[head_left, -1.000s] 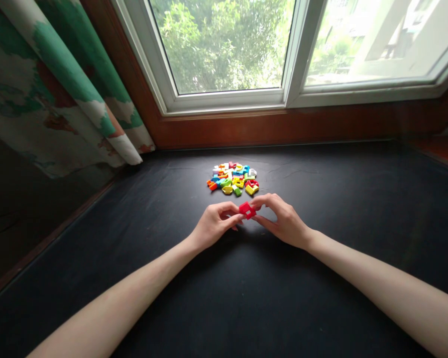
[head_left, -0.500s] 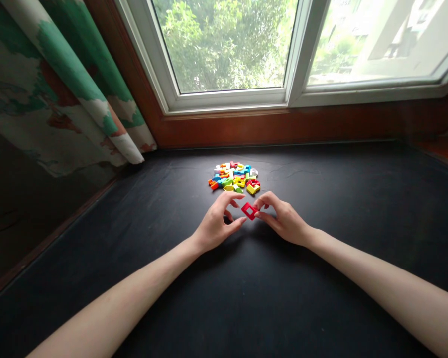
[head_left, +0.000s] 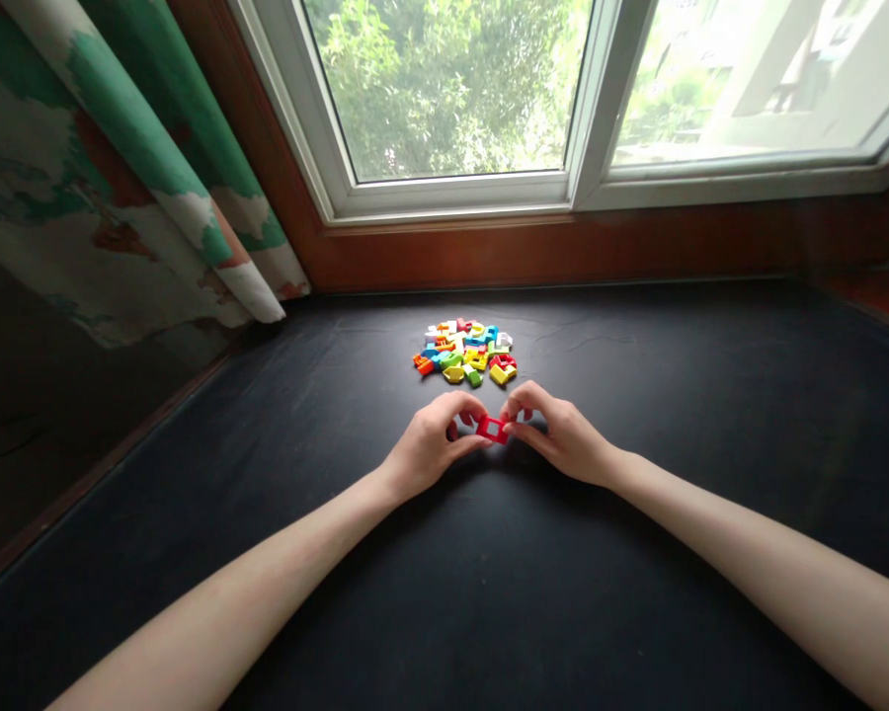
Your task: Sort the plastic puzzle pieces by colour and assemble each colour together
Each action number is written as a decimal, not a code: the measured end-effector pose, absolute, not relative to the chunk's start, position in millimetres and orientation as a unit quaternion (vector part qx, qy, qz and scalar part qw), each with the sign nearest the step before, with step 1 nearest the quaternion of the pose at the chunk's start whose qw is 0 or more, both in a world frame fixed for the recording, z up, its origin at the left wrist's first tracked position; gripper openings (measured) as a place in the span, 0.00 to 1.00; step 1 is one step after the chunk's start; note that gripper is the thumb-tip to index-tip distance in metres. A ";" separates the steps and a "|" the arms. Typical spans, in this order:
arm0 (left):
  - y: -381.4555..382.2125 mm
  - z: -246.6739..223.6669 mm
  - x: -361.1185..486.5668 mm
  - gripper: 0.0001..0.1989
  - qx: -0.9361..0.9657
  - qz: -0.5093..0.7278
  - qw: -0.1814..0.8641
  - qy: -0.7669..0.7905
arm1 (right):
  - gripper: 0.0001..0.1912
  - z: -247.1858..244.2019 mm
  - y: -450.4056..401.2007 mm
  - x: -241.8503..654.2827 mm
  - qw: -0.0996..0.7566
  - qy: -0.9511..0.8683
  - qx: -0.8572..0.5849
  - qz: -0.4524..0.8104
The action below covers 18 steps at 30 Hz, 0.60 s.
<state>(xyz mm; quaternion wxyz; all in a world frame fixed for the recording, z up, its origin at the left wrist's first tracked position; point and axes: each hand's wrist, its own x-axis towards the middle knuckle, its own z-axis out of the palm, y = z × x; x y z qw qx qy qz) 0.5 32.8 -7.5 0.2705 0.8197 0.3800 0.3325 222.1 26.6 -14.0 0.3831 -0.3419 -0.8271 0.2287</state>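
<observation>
Between my two hands is a small red plastic block (head_left: 493, 429) with a square opening through its middle. My left hand (head_left: 439, 439) has its thumb and fingers closed on the block's left end. At the right end, the thumb and fingertips of my right hand (head_left: 555, 432) pinch it. Just beyond the hands lies a loose pile of small plastic blocks (head_left: 459, 355) in yellow, green, blue, orange, red and white. Some blocks in the pile overlap and partly hide others.
The black tabletop (head_left: 489, 573) stretches under both arms. At the back, a wooden sill (head_left: 444, 259) runs below a white-framed window (head_left: 451, 197). A patterned curtain (head_left: 185, 188) hangs down to the table's left edge.
My left hand's fingers have closed onto the red block's left end; before, they stood apart around it. The block has turned from diamond-wise to nearly level and sits slightly lower.
</observation>
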 end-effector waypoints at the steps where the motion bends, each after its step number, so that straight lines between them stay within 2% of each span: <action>1: 32.7 -7.2 0.5 0.10 0.821 0.331 0.265 0.383 | 0.03 -14.0 26.5 222.1 0.382 -0.827 -0.344 0.230; 8: 32.2 -5.8 -0.4 0.09 0.813 0.352 0.246 0.393 | 0.03 -12.2 25.7 220.4 0.371 -0.823 -0.364 0.228; 18: 30.6 -4.3 -0.3 0.08 0.808 0.373 0.227 0.395 | 0.08 -12.1 25.7 220.2 0.368 -0.832 -0.371 0.189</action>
